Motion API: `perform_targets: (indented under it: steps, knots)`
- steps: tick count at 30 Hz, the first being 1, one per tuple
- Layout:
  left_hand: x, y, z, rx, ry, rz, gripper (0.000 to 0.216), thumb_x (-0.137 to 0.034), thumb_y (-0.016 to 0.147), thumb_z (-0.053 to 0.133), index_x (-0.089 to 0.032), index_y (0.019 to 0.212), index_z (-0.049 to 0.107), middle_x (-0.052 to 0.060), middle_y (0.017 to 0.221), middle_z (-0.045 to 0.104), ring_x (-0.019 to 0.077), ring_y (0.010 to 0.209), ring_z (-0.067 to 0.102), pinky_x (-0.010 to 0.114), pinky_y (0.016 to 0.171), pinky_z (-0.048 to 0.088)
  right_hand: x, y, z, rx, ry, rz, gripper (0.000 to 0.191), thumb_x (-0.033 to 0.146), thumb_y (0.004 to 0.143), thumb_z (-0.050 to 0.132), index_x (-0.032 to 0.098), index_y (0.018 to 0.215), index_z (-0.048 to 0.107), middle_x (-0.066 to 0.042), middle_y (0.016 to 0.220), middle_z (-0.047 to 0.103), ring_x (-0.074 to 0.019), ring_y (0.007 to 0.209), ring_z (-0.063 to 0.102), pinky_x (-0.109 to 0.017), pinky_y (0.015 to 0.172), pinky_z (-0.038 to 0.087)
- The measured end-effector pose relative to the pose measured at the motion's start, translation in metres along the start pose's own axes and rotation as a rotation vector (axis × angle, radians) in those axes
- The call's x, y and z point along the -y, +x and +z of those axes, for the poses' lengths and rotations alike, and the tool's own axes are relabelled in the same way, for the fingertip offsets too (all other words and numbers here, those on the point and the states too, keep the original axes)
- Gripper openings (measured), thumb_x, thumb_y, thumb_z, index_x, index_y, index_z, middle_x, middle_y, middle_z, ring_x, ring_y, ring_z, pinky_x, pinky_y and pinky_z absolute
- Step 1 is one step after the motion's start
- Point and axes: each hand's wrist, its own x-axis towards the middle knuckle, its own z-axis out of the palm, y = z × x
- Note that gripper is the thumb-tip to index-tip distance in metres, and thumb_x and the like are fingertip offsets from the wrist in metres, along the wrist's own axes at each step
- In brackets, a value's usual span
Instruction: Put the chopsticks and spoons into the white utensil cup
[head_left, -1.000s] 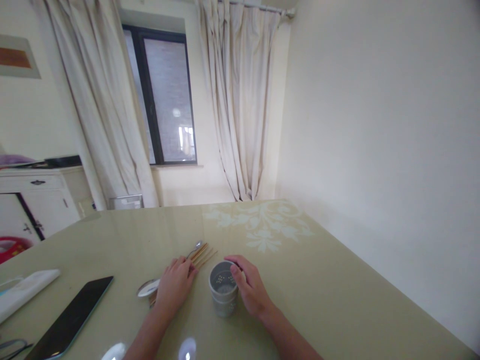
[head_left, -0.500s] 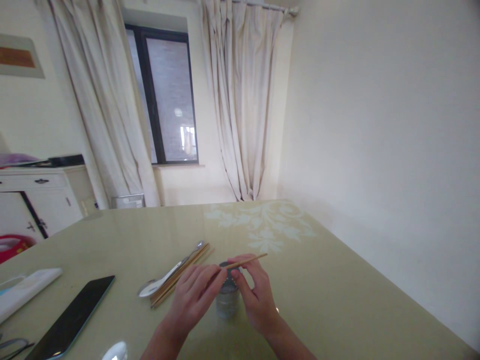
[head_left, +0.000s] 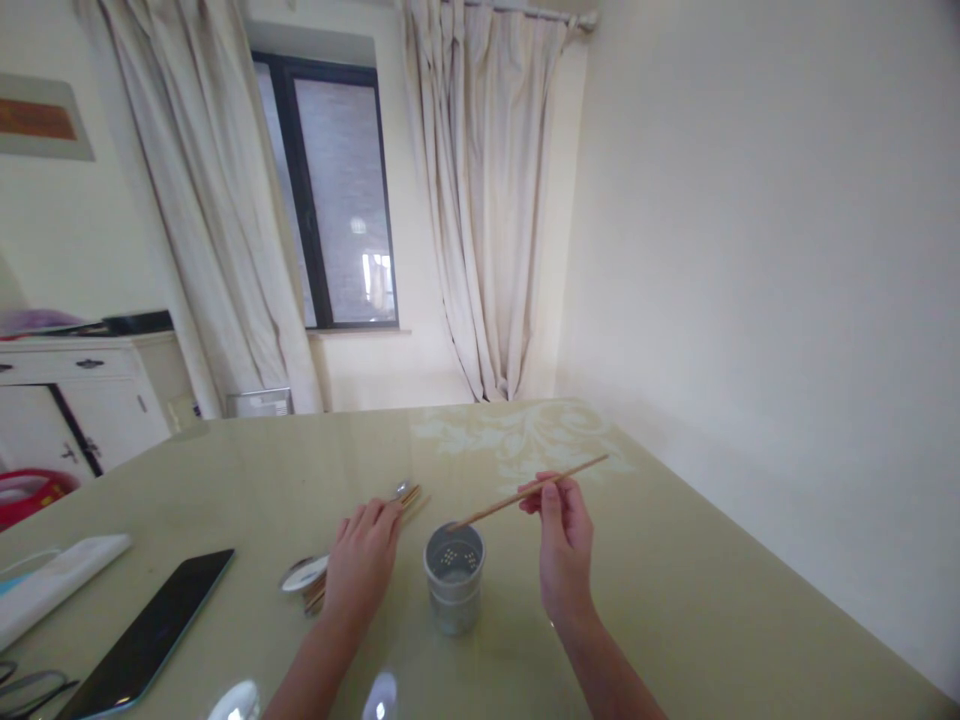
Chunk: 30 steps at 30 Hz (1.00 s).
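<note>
the right hand (head_left: 564, 545) pinches a single chopstick (head_left: 525, 492) between thumb and fingertips, the other fingers curled in loosely. the stick is held in the air at a slant, its high end pointing off towards the wall and its low tip just at the far rim of the cutlery holder (head_left: 454, 578), which stands upright on the table (head_left: 675, 590) between the two hands. the grip looks light and sits well up the stick, so the stick could swivel or slide in the fingers and its tip knock the rim instead of clearing it. neither hand touches the holder, the tabletop is glossy, and the cup looks small and light, so a nudge could plausibly skate it aside or tip it over. a long stick leaning out of so short a cup might also pull it over. the left hand (head_left: 360, 565) lies palm down on the bundle of chopsticks (head_left: 411, 496) beside a spoon (head_left: 302, 575), fingers stretched loosely over them. whether they grip any stick underneath cannot be told, and a careless drag there could roll the bundle apart. the held chopstick is thin, straight and pale brown, like plain wood or bamboo. the holder is a dull grey cylinder with small holes in its floor, and looks empty. a dark phone (head_left: 146, 635) lies well apart to the left.
</note>
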Motion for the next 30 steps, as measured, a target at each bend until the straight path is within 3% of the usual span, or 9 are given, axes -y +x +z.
perform_targets:
  steps: [4, 9, 15, 20, 26, 30]
  knots:
    - [0.001, -0.003, 0.008, 0.174, 0.082, -0.052, 0.033, -0.026, 0.107, 0.045, -0.019, 0.118, 0.075, 0.013, 0.125, 0.074, 0.0298, 0.119, 0.065, 0.043, 0.098, 0.046, -0.003, -0.012, 0.007, 0.249, -0.142, 0.051, 0.039, 0.058, 0.098, 0.069, 0.020, 0.103, 0.077, -0.006, 0.086, 0.076, -0.0224, 0.081, 0.069, -0.033, 0.077, 0.055]
    - [0.004, -0.004, 0.013, 0.226, 0.063, -0.086, 0.032, -0.025, 0.106, 0.044, -0.018, 0.114, 0.074, 0.013, 0.123, 0.074, 0.0286, 0.119, 0.065, 0.040, 0.098, 0.046, -0.006, -0.018, 0.012, 0.466, -0.271, 0.075, 0.037, 0.056, 0.096, 0.071, 0.021, 0.095, 0.082, -0.008, 0.090, 0.080, -0.0245, 0.083, 0.070, -0.034, 0.077, 0.054]
    - [0.002, -0.001, 0.014, 0.218, 0.035, -0.106, 0.035, -0.024, 0.109, 0.035, -0.015, 0.114, 0.069, 0.015, 0.117, 0.076, 0.0299, 0.116, 0.069, 0.041, 0.097, 0.047, -0.015, -0.018, 0.014, 0.452, -0.281, 0.080, 0.042, 0.061, 0.095, 0.070, 0.022, 0.090, 0.084, -0.009, 0.091, 0.080, -0.0263, 0.087, 0.072, -0.035, 0.076, 0.054]
    - [-0.004, 0.000, 0.016, 0.220, -0.171, -0.165, 0.039, -0.031, 0.113, 0.026, -0.018, 0.123, 0.061, 0.012, 0.111, 0.080, 0.0272, 0.100, 0.078, 0.038, 0.082, 0.054, -0.025, -0.016, 0.014, 0.432, -0.241, 0.157, 0.047, 0.065, 0.094, 0.069, 0.021, 0.091, 0.085, -0.010, 0.091, 0.081, -0.0273, 0.087, 0.074, -0.036, 0.078, 0.055]
    - [-0.008, -0.002, 0.032, -0.026, -0.317, 0.026, 0.039, -0.020, 0.106, 0.035, -0.017, 0.131, 0.064, 0.014, 0.135, 0.073, 0.0263, 0.126, 0.069, 0.044, 0.111, 0.052, -0.031, -0.017, 0.014, 0.502, -0.177, 0.190, 0.053, 0.069, 0.094, 0.067, 0.021, 0.101, 0.086, -0.011, 0.100, 0.082, -0.0280, 0.095, 0.074, -0.038, 0.083, 0.055]
    - [-0.009, -0.003, 0.033, 0.010, -0.357, 0.050, 0.046, -0.022, 0.107, 0.034, -0.024, 0.143, 0.063, 0.011, 0.141, 0.070, 0.0243, 0.130, 0.067, 0.042, 0.113, 0.052, -0.039, -0.021, 0.014, 0.464, -0.197, 0.287, 0.069, 0.080, 0.096, 0.051, 0.021, 0.102, 0.087, -0.013, 0.101, 0.082, -0.0276, 0.092, 0.072, -0.041, 0.084, 0.056]
